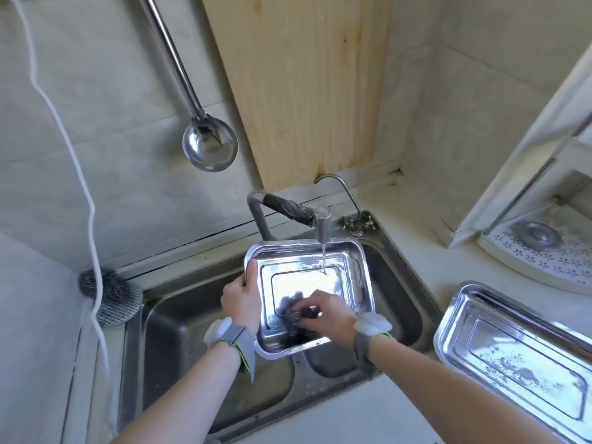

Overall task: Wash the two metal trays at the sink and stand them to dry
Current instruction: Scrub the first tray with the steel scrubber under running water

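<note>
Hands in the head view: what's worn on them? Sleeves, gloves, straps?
No gloves, and no sleeves in view. The left hand and the right hand are bare, as are both forearms. Each wrist carries a grey fabric strap with a rounded white block on top; the left strap shows a thin yellow-green edge and a loose hanging tail.

Left hand [241, 298] grips the metal tray [347, 267] over the sink [179, 334] under running water; right hand [326, 310] presses a dark scourer [290, 310] inside it.

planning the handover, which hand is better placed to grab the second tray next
Right, probably. The second tray lies on the counter just beyond the right hand, while the left hand grips the first tray.
</note>
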